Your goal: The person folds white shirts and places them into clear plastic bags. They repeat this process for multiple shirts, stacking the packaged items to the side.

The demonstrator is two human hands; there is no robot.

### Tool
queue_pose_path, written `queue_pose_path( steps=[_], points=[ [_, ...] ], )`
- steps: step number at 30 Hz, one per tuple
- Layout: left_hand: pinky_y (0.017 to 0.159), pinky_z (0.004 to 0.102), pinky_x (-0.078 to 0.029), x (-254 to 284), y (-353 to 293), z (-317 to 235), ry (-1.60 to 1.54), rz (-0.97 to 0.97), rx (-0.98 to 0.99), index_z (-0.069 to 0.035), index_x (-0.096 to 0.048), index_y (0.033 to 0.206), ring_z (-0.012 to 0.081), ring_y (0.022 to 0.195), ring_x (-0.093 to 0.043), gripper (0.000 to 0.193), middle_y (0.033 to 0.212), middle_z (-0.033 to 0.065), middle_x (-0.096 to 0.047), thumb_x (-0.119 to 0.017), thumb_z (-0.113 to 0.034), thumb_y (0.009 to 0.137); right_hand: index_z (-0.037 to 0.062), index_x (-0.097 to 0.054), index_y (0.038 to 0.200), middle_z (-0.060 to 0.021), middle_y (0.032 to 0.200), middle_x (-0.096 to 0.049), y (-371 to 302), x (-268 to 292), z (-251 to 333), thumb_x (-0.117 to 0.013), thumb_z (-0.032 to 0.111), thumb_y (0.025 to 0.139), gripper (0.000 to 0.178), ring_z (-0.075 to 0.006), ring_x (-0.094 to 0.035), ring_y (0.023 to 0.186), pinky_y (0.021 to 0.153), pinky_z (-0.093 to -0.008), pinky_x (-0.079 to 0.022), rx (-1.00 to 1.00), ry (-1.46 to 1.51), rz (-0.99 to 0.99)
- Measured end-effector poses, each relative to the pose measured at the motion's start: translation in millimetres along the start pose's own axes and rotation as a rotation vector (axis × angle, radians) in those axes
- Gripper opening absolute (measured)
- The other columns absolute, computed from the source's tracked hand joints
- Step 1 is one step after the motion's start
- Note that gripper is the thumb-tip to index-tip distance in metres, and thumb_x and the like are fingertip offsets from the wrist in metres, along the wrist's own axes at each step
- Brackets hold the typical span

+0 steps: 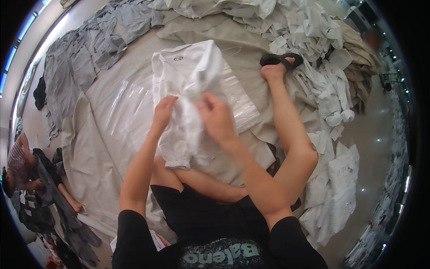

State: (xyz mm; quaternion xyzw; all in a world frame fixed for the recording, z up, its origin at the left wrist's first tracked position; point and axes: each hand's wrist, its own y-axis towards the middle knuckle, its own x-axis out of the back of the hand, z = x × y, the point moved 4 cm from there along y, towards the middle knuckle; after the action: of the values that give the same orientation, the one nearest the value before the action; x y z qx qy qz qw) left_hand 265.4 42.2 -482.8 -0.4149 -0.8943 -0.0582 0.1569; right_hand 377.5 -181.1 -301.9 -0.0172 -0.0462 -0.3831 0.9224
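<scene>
A white garment (166, 80) with a small dark round mark near its far edge lies spread before me; its near end, gathered like a cuff, reaches my crossed leg. My left hand (165, 111) pinches the cloth along its left side. My right hand (217, 117) has its fingers closed on a raised, folded part of the same garment, which is smeared by motion. Clear plastic bags (239, 96) lie under and to the right of the garment. More clear plastic (130, 107) is spread to its left.
I sit on a beige cloth (96, 166). Grey garments (71, 67) are heaped at the far left, and white garments (309, 33) at the far right. White bundles (336, 188) lie beside my right leg. Another person (27, 168) sits at the left edge with dark clothes.
</scene>
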Motion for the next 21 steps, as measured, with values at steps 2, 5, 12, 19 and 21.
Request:
queue_pose_path(
  steps=[2,5,12,19,21],
  points=[
    [0.117,0.0401,-0.045,30.7,-32.2,-38.8,-0.880,0.237,0.367,0.006,-0.064,0.139,0.0245,0.124,-0.067,0.088,0.132,0.0146,-0.073,-0.029,-0.070,0.111,-0.0031,-0.070,0.130,-0.0186,0.110,-0.077,-15.3,-45.4,-3.2,-0.067,0.016,0.103,0.033,-0.0221,-0.072,0.100,0.092,-0.0355,-0.055,0.098,-0.041,0.221],
    [0.111,0.0419,-0.051,73.6,-91.4,-44.2,-0.818,0.213,0.540,0.004,-0.053,0.150,0.0260,0.128,-0.065,0.096,0.139,0.0178,-0.068,-0.039,-0.079,0.103,0.0014,-0.067,0.138,-0.0227,0.122,-0.073,-28.8,-57.2,-14.8,-0.072,0.022,0.099,0.044,-0.0342,-0.071,0.111,0.099,-0.0408,-0.054,0.232,-0.157,0.291],
    [0.105,0.0386,-0.052,76.9,-127.0,-57.6,-0.319,0.060,0.418,0.000,-0.044,0.160,0.0225,0.125,-0.065,0.080,0.142,0.0149,-0.066,-0.081,-0.029,0.095,0.0138,-0.063,0.147,-0.0159,0.122,-0.069,-40.2,34.2,-124.8,-0.074,0.018,0.096,0.052,-0.0321,-0.070,0.102,0.090,-0.0422,-0.056,0.182,-0.896,-0.181],
    [0.102,0.0289,-0.056,70.4,-140.4,-217.3,-0.944,-0.133,0.105,-0.011,-0.035,0.168,0.0160,0.122,-0.067,0.059,0.143,0.0107,-0.065,-0.051,-0.035,0.116,0.0121,-0.072,0.139,-0.0111,0.099,-0.069,-34.7,-23.5,-70.3,-0.062,0.026,0.108,0.035,-0.0232,-0.064,0.092,0.085,-0.0372,-0.053,0.078,-0.305,-0.099],
    [0.105,0.0280,-0.053,72.1,-148.2,-196.4,-0.837,-0.037,0.209,-0.010,-0.040,0.166,0.0151,0.125,-0.065,0.058,0.143,0.0090,-0.065,-0.049,-0.039,0.117,0.0160,-0.062,0.153,-0.0104,0.109,-0.071,-35.7,-47.1,-76.4,-0.049,0.042,0.114,0.049,-0.0171,-0.061,0.091,0.092,-0.0309,-0.052,-0.080,0.021,0.061]
  ],
)
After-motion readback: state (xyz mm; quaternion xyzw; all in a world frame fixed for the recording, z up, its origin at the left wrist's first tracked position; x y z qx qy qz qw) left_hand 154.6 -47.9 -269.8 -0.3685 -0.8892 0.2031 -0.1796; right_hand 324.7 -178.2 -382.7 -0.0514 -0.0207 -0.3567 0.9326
